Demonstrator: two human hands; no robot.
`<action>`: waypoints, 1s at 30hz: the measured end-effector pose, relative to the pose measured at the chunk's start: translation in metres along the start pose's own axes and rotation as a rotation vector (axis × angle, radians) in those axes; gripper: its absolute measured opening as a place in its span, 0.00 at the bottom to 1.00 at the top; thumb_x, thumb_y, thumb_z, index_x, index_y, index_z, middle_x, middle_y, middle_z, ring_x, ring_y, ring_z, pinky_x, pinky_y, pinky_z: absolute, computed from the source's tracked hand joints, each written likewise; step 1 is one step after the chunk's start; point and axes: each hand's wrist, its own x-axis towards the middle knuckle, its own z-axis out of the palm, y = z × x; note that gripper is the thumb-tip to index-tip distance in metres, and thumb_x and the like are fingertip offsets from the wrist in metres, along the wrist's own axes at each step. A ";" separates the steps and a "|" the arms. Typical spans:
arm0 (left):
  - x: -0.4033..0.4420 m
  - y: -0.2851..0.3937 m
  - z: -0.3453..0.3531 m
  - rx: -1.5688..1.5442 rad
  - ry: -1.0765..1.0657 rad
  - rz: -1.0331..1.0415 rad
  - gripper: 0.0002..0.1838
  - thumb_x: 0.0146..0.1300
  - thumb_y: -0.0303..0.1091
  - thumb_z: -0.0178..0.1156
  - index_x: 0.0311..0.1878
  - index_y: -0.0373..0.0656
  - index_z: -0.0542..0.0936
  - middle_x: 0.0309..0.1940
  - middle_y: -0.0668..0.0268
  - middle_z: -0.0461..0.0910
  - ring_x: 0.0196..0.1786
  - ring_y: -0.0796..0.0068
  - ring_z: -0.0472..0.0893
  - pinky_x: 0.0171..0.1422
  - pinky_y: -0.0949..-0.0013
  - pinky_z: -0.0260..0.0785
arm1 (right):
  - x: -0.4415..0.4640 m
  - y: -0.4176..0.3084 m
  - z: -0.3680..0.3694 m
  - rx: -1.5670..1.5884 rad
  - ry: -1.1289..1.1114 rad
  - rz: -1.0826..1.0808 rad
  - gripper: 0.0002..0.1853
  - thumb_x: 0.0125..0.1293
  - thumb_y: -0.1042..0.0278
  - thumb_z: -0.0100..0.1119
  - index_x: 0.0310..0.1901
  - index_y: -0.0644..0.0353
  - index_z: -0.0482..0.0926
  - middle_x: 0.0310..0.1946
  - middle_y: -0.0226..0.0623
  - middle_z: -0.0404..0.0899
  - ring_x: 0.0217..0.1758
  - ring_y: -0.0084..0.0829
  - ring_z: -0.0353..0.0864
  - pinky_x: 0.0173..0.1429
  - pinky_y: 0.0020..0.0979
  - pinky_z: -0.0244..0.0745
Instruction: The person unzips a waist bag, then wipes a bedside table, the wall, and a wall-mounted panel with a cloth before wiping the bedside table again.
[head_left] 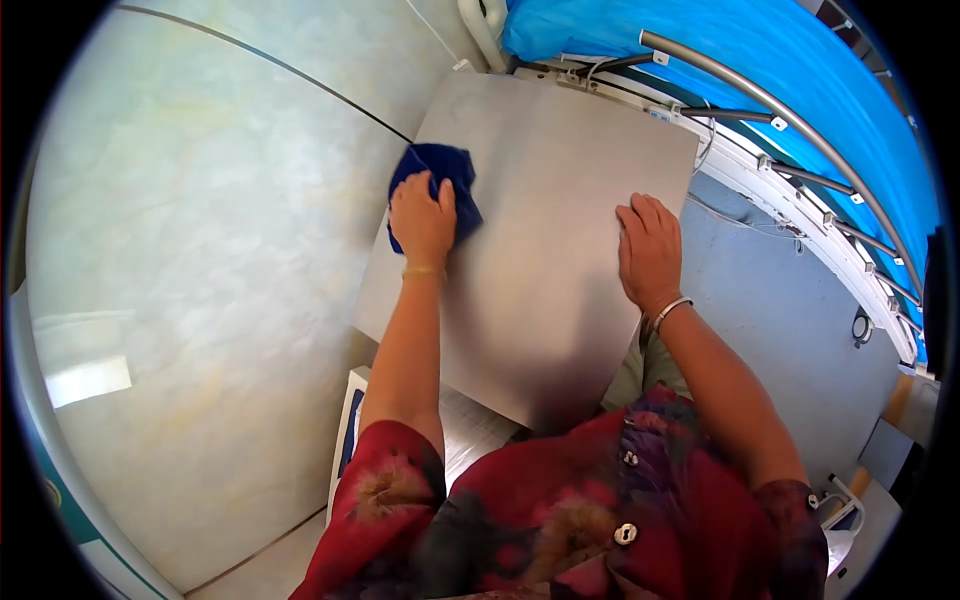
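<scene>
My left hand (424,218) is closed over a dark blue cloth (462,180), pressed on the left edge of a smooth, light grey-beige cabinet top (550,230) beside the wall. Part of the cloth spreads out past my fingers to the right and below. On the opposite side, my right hand (652,250) lies flat along the right edge of the cabinet top, fingers stretched out and holding nothing. A bracelet circles the right wrist, and a thin band is on the left wrist.
A marbled, pale wall panel (200,220) rises at the left. To the right stands a bed with a curved metal side rail (780,110) and a bright blue cover (840,70). Thin cables hang beside the bed, above the blue-grey floor (770,300). A white-framed piece (345,430) sits below the cabinet top.
</scene>
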 end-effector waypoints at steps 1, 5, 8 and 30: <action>-0.019 -0.001 -0.005 -0.026 0.011 0.049 0.19 0.56 0.44 0.56 0.46 0.40 0.76 0.46 0.58 0.76 0.52 0.54 0.72 0.55 0.56 0.64 | 0.000 0.000 0.000 -0.011 -0.006 0.006 0.13 0.54 0.76 0.51 0.44 0.62 0.73 0.49 0.42 0.68 0.57 0.42 0.64 0.60 0.39 0.58; -0.102 0.007 -0.048 -0.062 -0.051 0.109 0.20 0.54 0.41 0.59 0.47 0.39 0.75 0.49 0.54 0.74 0.56 0.50 0.69 0.59 0.55 0.61 | 0.000 -0.001 -0.003 0.008 -0.052 0.028 0.15 0.54 0.77 0.52 0.46 0.62 0.73 0.51 0.41 0.68 0.57 0.43 0.64 0.62 0.39 0.57; -0.152 0.006 -0.084 -0.057 -0.111 0.069 0.21 0.53 0.39 0.60 0.48 0.38 0.74 0.51 0.54 0.72 0.56 0.49 0.68 0.61 0.55 0.60 | -0.001 0.001 0.000 -0.020 -0.014 0.009 0.14 0.55 0.75 0.50 0.45 0.62 0.72 0.49 0.41 0.69 0.57 0.40 0.64 0.59 0.39 0.59; 0.099 0.012 0.064 0.097 -0.094 -0.057 0.26 0.57 0.52 0.51 0.51 0.43 0.75 0.52 0.60 0.73 0.55 0.56 0.71 0.57 0.55 0.63 | 0.004 0.002 -0.001 0.030 -0.067 0.053 0.17 0.49 0.76 0.55 0.45 0.63 0.73 0.51 0.43 0.67 0.57 0.43 0.65 0.59 0.43 0.59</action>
